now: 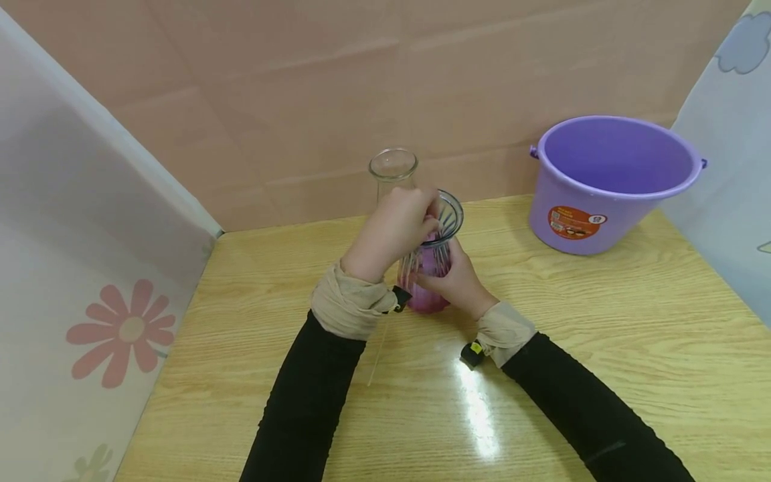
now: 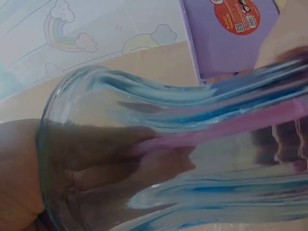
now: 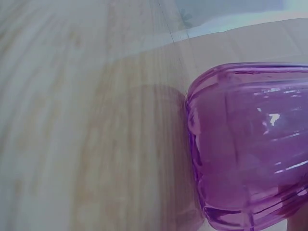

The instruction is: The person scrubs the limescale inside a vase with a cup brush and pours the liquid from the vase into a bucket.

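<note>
Fingers of our left hand reach into the vase while our right hand grips its body; next calls for a steady hold.

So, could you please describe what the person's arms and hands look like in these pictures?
Both arms wear long black sleeves. A beige fabric cuff is bunched round the left wrist and another round the right. A small black device sits at the left wrist, and a similar one with a yellow mark at the right. The left hand and right hand are bare, with no gloves.
</note>
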{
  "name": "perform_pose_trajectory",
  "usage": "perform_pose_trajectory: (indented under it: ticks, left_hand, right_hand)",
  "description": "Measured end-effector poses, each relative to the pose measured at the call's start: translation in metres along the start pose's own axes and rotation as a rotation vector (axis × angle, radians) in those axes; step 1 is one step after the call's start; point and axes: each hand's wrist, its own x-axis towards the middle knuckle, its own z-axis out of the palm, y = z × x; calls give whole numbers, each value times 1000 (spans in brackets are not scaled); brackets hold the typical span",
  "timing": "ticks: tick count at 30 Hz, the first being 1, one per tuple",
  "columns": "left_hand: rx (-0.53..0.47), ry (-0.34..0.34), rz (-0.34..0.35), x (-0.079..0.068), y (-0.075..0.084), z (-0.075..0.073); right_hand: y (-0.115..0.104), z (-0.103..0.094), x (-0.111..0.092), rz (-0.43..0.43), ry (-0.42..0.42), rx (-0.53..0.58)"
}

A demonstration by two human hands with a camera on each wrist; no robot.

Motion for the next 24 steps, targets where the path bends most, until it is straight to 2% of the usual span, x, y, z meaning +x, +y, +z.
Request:
perform_pose_trajectory:
  ticks: [13, 19, 24]
  left_hand:
    - [-46, 65, -26, -1, 0, 2]
    - [6, 67, -51, -2, 4, 2]
    - [63, 36, -74, -1, 9, 1]
  right_hand:
    - [0, -1, 1, 17, 4, -10]
    - [1, -1, 1, 26, 9, -15]
    - [1, 0, 1, 10, 13, -23]
